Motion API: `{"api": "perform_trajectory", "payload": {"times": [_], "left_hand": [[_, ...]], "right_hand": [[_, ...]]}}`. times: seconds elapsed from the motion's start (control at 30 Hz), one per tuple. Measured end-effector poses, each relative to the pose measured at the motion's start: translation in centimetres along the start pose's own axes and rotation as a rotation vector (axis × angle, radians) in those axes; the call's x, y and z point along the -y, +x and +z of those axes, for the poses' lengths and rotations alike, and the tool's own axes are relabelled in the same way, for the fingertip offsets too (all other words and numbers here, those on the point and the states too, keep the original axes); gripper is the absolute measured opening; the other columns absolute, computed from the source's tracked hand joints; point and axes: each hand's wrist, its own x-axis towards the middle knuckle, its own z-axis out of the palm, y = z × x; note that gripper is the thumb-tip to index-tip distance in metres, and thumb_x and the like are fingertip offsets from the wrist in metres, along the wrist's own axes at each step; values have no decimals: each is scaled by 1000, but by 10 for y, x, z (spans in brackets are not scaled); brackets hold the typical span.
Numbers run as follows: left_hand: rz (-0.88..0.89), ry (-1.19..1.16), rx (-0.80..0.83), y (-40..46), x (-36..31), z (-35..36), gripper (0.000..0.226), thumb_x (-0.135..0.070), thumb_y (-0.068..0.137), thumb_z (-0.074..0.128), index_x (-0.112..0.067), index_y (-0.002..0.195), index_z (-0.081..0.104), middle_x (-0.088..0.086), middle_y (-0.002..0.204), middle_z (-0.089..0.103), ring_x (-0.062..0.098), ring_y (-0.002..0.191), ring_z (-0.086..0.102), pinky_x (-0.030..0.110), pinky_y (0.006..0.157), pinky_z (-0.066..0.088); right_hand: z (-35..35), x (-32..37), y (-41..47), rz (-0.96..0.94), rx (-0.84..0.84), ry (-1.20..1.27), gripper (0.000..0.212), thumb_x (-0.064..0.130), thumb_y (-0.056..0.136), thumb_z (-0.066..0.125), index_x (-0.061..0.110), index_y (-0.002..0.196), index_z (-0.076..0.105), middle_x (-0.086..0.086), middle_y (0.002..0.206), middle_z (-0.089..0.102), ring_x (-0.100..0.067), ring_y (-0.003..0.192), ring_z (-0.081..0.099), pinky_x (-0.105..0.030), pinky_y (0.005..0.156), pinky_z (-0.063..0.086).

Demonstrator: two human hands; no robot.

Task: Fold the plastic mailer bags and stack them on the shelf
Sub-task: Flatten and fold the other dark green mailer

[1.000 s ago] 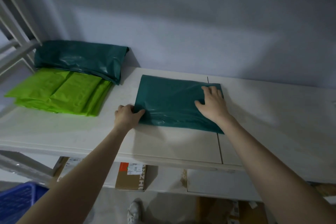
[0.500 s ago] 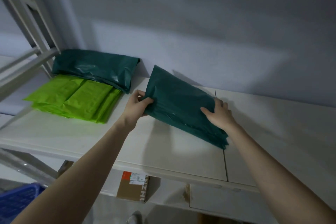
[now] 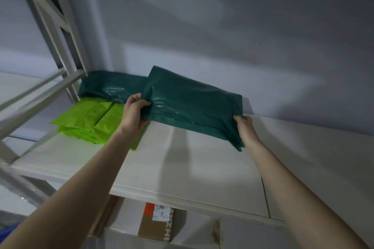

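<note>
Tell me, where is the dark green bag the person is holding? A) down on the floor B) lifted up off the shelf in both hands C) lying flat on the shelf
B: the left hand and right hand each hold an end of the dark green bag, which is raised above the white shelf.

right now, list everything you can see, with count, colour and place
held mailer: one folded bundle, dark green, lifted off the shelf between both hands
green stack: one, dark green, back left of shelf, against the wall
lime stack: one, lime green, left of shelf, in front of green stack
shelf: one, off-white, across the middle
frame: one, pale grey metal, left
box: one, brown cardboard with orange and white label, below the shelf
wall: grey, behind
left hand: grips mailer's left edge
right hand: holds mailer's lower right corner
</note>
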Motion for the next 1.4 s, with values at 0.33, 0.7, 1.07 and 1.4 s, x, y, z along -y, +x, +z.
{"api": "perform_trajectory", "payload": {"times": [0.33, 0.7, 1.07, 1.4], "left_hand": [[177, 222, -169, 50, -58, -101, 19, -30, 92, 56, -18, 104, 64, 0, 103, 64, 16, 99, 58, 38, 96, 48], [155, 526, -247, 98, -75, -220, 33, -7, 96, 40, -7, 125, 56, 12, 119, 60, 26, 110, 56, 27, 93, 42], [196, 1137, -114, 120, -76, -262, 43, -6, 93, 40, -14, 136, 37, 18, 126, 55, 36, 111, 51, 42, 92, 41], [696, 1503, 187, 130, -62, -227, 49, -32, 97, 40, -20, 144, 33, 5, 155, 22, 25, 144, 13, 44, 118, 7]], "right_hand": [[119, 41, -36, -263, -13, 10, 54, 4, 87, 51, 25, 134, 33, 17, 98, 52, -16, 99, 55, -33, 88, 48], [241, 55, -70, -357, -43, -169, 52, -6, 90, 40, 23, 133, 42, 2, 113, 48, -13, 91, 49, -16, 71, 37], [294, 31, -70, -235, -25, -333, 51, 0, 89, 40, 17, 137, 39, -12, 129, 52, -29, 108, 54, -30, 86, 44], [327, 60, -70, -631, -105, -837, 58, 34, 95, 43, 19, 148, 24, -9, 157, 14, -28, 144, 12, -48, 116, 13]]}}
